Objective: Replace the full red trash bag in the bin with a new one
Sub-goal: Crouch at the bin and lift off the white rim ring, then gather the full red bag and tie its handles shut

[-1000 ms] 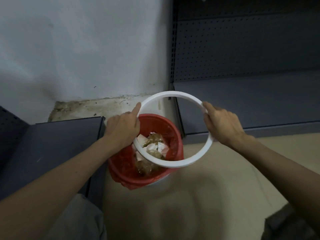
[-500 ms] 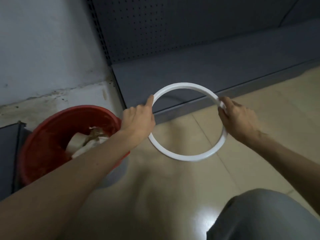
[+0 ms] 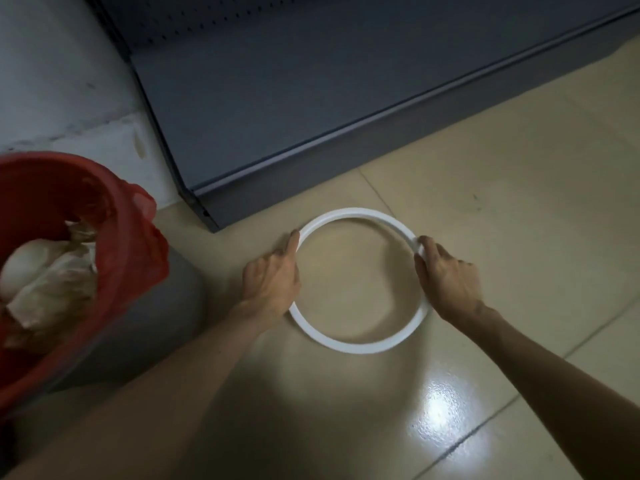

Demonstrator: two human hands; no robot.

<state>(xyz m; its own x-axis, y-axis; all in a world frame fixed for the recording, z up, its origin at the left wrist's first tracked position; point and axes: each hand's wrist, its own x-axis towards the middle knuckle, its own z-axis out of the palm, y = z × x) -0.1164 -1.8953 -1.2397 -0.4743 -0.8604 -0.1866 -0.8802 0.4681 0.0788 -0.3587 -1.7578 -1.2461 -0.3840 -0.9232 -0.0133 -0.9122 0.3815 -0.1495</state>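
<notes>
A white plastic bin ring (image 3: 360,346) lies low at the beige floor, right of the bin. My left hand (image 3: 272,284) grips its left side, index finger stretched along the rim. My right hand (image 3: 448,282) grips its right side. At the left edge stands the bin (image 3: 145,327), grey-walled, lined with the red trash bag (image 3: 138,244) folded over its rim. Crumpled paper and other rubbish (image 3: 48,282) fill the bag. No new bag is in view.
A dark grey metal shelf unit (image 3: 311,98) with a pegboard back stands just behind the ring. A white wall (image 3: 52,64) rises behind the bin. Glossy floor tiles (image 3: 519,168) stretch to the right and toward me.
Both hands lifted the white ring off the bin, carried it to the right and lowered it to the floor. The view swung right, so the bin now sits at the left edge.
</notes>
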